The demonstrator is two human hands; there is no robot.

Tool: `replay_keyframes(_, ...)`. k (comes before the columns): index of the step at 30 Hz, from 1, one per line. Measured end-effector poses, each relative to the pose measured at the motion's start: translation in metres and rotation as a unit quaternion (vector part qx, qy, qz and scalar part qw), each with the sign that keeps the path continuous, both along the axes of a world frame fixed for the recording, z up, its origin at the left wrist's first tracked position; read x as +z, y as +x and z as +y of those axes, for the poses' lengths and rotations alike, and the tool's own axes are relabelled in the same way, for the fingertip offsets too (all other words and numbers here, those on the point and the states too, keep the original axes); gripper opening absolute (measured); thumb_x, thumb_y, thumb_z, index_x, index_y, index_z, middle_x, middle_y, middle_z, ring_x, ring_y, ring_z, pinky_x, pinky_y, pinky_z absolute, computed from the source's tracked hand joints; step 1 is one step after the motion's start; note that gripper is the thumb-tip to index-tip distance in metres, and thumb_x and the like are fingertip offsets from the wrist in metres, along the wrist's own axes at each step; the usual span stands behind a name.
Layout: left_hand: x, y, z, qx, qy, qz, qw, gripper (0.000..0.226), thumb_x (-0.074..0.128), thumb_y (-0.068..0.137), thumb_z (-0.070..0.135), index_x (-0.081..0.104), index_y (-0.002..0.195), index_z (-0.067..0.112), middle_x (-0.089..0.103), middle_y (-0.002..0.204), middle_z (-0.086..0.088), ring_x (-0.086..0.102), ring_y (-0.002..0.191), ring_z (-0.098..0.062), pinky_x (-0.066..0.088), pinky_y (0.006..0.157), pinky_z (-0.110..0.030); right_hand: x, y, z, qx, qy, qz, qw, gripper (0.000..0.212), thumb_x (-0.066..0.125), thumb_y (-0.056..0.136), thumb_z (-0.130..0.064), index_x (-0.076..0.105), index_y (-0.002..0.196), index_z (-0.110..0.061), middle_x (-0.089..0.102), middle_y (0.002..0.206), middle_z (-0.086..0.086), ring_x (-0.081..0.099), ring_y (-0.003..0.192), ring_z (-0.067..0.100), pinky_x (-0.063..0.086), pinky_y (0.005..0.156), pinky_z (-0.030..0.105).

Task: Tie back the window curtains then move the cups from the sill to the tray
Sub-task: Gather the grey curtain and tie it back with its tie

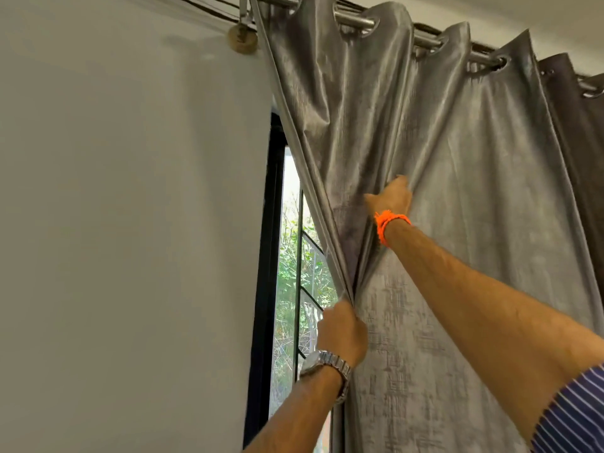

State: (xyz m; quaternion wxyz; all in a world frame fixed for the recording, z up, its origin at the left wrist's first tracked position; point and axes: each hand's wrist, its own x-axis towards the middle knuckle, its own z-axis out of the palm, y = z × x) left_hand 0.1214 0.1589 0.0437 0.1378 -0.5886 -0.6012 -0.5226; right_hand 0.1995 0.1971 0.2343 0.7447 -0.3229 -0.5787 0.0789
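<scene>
Left hand [341, 335] grips the gathered leading edge of the grey curtain [441, 191]; right hand [394, 196] pinches a fold higher up. Gather the pleats evenly toward the right before tying. Cups and tray lie outside the view.

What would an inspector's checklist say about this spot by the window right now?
Surface: nothing seen; no sill or tray in view.
Job's things: grey curtain hangs by eyelets on a metal rod, its left edge gathered aside; no tie-back or cups in view.
Clutter: a small round wooden tag hangs by the rod's end.
Hands: left hand grips the bunched curtain edge; right hand, higher up, grips a fold.
Cables: dark cords run along the top of the wall.
Surroundings: pale wall; black-framed window with bars, greenery outside.
</scene>
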Motion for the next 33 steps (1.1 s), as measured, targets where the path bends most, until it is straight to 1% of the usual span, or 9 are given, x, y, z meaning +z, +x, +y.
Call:
replay_keyframes(3,0.0,-0.003,0.003,0.004,-0.003,0.0,1.0,0.029,0.037,0.088,-0.003,0.053,0.111,0.005,0.064,0.098,-0.015,0.062,0.082,-0.03,0.051,0.065,-0.036,0.002,-0.006,-0.001,-0.034,0.02,-0.035,0.999,0.032,0.06,0.082,-0.003,0.058,0.113,0.002,0.064,0.111,0.025,0.06,0.107,0.039,0.049,0.09,0.038)
replay_keyframes(10,0.004,-0.015,0.001,-0.009,0.028,0.008,1.0,0.016,0.04,0.09,0.0,0.048,0.09,0.014,0.057,0.076,0.0,0.051,0.059,-0.014,0.041,0.05,-0.017,0.015,-0.035,-0.018,-0.094,0.07,-0.098,0.988,0.025,0.062,0.078,-0.006,0.065,0.102,-0.001,0.068,0.102,0.021,0.061,0.102,0.041,0.051,0.087,0.041)
replay_keyframes(14,0.007,-0.021,-0.002,0.014,0.027,0.013,0.999,0.022,0.04,0.086,0.001,0.055,0.1,0.008,0.066,0.09,-0.011,0.06,0.072,-0.024,0.045,0.058,-0.025,0.02,-0.053,-0.029,-0.082,0.088,-0.136,0.983,0.011,0.059,0.078,-0.008,0.059,0.088,-0.003,0.067,0.1,0.024,0.06,0.1,0.042,0.048,0.084,0.041)
replay_keyframes(18,0.011,-0.031,-0.006,0.021,0.027,0.013,0.999,0.018,0.043,0.09,0.013,0.057,0.101,0.008,0.068,0.099,-0.013,0.066,0.089,-0.029,0.055,0.077,-0.035,0.025,-0.083,-0.048,-0.059,0.123,-0.161,0.977,0.007,0.058,0.077,-0.009,0.059,0.083,-0.006,0.067,0.098,0.023,0.061,0.098,0.041,0.046,0.078,0.037)
replay_keyframes(21,0.013,-0.043,-0.014,0.027,0.037,0.0,0.999,0.017,0.043,0.092,0.014,0.058,0.099,0.008,0.067,0.099,-0.013,0.066,0.091,-0.029,0.05,0.073,-0.033,0.029,-0.103,-0.061,-0.05,0.144,-0.18,0.972,0.002,0.058,0.077,-0.008,0.059,0.077,-0.006,0.064,0.083,0.018,0.062,0.089,0.038,0.04,0.066,0.032)
replay_keyframes(25,0.014,-0.06,-0.027,0.028,0.04,-0.03,0.998,0.012,0.043,0.092,0.013,0.054,0.087,0.012,0.065,0.097,-0.012,0.064,0.092,-0.032,0.046,0.07,-0.031,0.029,-0.123,-0.075,-0.013,0.148,-0.18,0.972,0.006,0.055,0.075,-0.002,0.058,0.071,0.0,0.056,0.065,0.009,0.059,0.069,0.028,0.041,0.061,0.03)
replay_keyframes(27,0.016,-0.067,-0.033,0.033,0.039,-0.032,0.998,0.013,0.042,0.092,0.01,0.049,0.081,0.013,0.065,0.096,-0.013,0.064,0.091,-0.033,0.044,0.068,-0.032,0.027,-0.135,-0.087,-0.003,0.16,-0.181,0.97,0.019,0.053,0.072,0.002,0.045,0.058,-0.008,0.044,0.056,0.003,0.047,0.058,0.022,0.035,0.057,0.029)
replay_keyframes(29,0.02,-0.073,-0.038,0.047,0.036,-0.036,0.998,0.014,0.04,0.092,0.01,0.055,0.091,0.008,0.064,0.101,-0.015,0.062,0.094,-0.034,0.044,0.07,-0.034,0.026,-0.148,-0.102,0.01,0.171,-0.186,0.968,0.033,0.052,0.069,0.003,0.029,0.054,-0.015,0.032,0.053,-0.001,0.038,0.06,0.021,0.027,0.055,0.028)
replay_keyframes(33,0.028,-0.087,-0.053,0.063,0.043,-0.031,0.997,0.021,0.039,0.094,0.013,0.058,0.102,0.005,0.064,0.107,-0.015,0.061,0.098,-0.036,0.047,0.08,-0.04,0.026,-0.174,-0.129,0.039,0.186,-0.2,0.961,0.034,0.049,0.068,0.004,0.025,0.054,-0.015,0.029,0.052,-0.001,0.027,0.05,0.017,0.02,0.047,0.028)
